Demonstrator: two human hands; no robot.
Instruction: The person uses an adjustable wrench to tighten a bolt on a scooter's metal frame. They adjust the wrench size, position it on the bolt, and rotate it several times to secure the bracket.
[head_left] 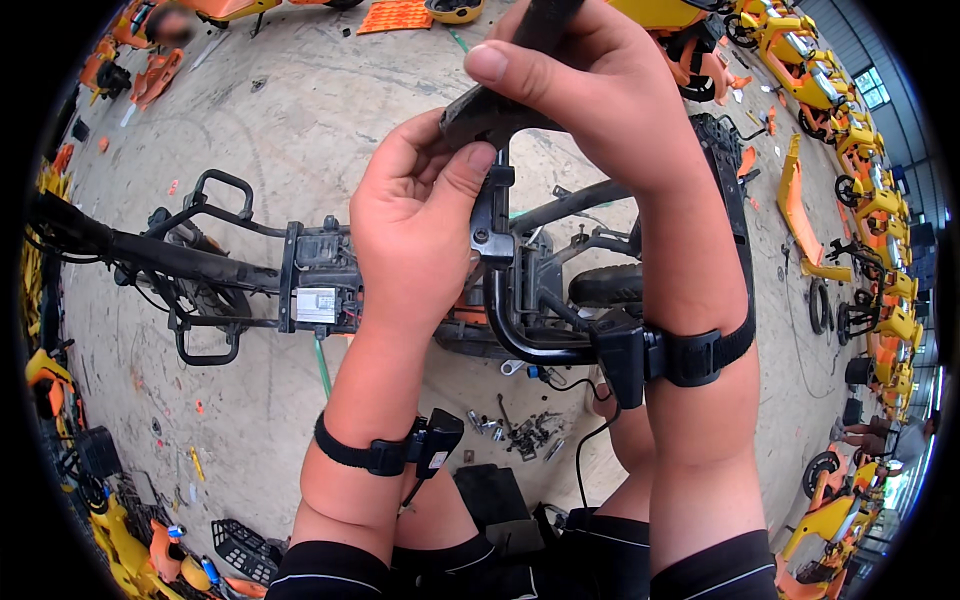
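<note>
Both of my hands hold a long, dark black part (545,30) that looks like a bar or narrow panel, raised above a stripped black scooter frame (560,352). My left hand (410,220) pinches its lower end between thumb and fingers. Higher up, my right hand (600,90) wraps around the same part, thumb laid along it; its upper end leaves the picture. Just below my left fingers a black clamp-like bracket (492,225) sits on the frame. A silver box (317,305) is mounted on the frame left of my left wrist.
Loose bolts and sockets (530,435) lie on the concrete floor near my legs. Rows of yellow scooters (880,210) line the right side. An orange panel (800,205) and a black crate (245,548) lie on the floor. Another person (885,440) is at the far right.
</note>
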